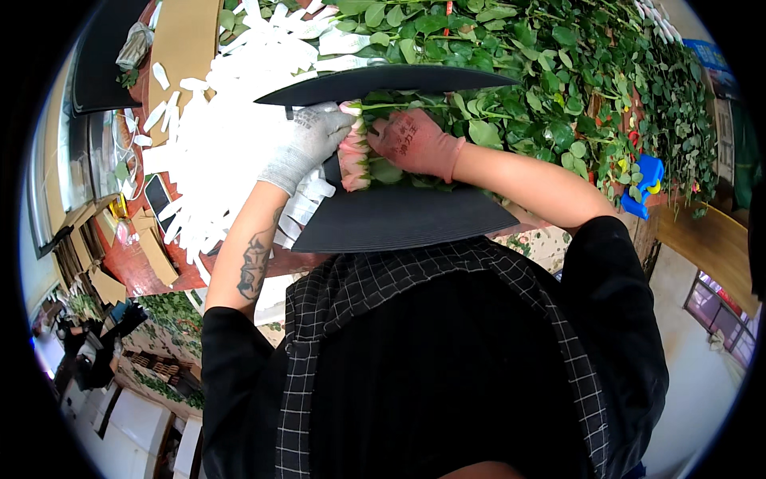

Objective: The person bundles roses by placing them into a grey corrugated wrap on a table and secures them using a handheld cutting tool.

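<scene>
— Looking down, what crowds your hands?

— Your left hand [313, 137], in a grey glove, is curled over the pink rose heads [353, 156] from the left. Your right hand [416, 142], in a pink glove, presses on them from the right, fingers bent down. The rose heads sit in a row between both hands, on the black corrugated sheet [399, 219] just in front of your chest.

— What stands in the way?

— The sheet's far flap [383, 80] rises over your knuckles and hides part of the stems. Beyond it and to the right, a heap of green rose stems and leaves [558, 72] covers the bench and reaches your right forearm.

— And on the left?

— A spread of white paper strips [231, 120] lies loose beside your left wrist; some are tucked under the sheet's edge. Flat brown cardboard pieces [155, 251] lie farther left on the red table [132, 275].

— Any packages or labels?

— A small blue tool with a yellow part [645, 182] sits at the right edge of the greenery. A blue sign [710, 60] hangs at upper right, too blurred to make out.
</scene>
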A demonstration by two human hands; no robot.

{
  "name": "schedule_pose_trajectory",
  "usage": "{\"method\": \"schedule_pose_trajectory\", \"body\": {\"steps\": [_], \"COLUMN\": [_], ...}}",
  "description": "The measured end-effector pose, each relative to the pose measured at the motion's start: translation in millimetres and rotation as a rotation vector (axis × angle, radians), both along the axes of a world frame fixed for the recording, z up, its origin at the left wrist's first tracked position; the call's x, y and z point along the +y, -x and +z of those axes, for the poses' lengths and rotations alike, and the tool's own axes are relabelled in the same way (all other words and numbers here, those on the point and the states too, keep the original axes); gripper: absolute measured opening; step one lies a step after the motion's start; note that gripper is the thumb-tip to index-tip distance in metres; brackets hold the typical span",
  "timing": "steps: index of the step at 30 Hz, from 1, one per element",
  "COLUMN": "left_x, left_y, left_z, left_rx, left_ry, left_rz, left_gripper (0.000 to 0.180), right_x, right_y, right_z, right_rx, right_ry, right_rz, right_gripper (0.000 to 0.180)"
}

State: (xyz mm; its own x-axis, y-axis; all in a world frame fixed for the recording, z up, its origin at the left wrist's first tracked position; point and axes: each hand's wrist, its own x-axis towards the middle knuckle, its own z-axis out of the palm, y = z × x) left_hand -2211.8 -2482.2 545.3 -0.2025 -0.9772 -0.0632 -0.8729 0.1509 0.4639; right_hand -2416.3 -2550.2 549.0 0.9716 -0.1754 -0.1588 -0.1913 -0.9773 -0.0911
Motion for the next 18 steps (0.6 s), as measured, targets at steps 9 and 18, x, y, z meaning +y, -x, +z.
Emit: {"method": "schedule_pose_trajectory", "body": {"steps": [9, 18], "left_x": [-1.2, 5.5], "left_y": [-0.7, 6.1], "left_z": [-6.2, 16.0], "left_rx": [0.132, -0.014], "left_ry": [0.018, -0.004], "left_rz": [-0.028, -0.036], "left_gripper": [0.019, 0.019], "right_x": [0.3, -0.8], "right_y": [-3.8, -6.3], "right_z": [-3.4, -0.9], "right_rx": [-0.018, -0.034], "right_ry": [0.052, 0.001], "right_rz": [0.056, -0.009], "right_gripper": [0.021, 0.02]}}
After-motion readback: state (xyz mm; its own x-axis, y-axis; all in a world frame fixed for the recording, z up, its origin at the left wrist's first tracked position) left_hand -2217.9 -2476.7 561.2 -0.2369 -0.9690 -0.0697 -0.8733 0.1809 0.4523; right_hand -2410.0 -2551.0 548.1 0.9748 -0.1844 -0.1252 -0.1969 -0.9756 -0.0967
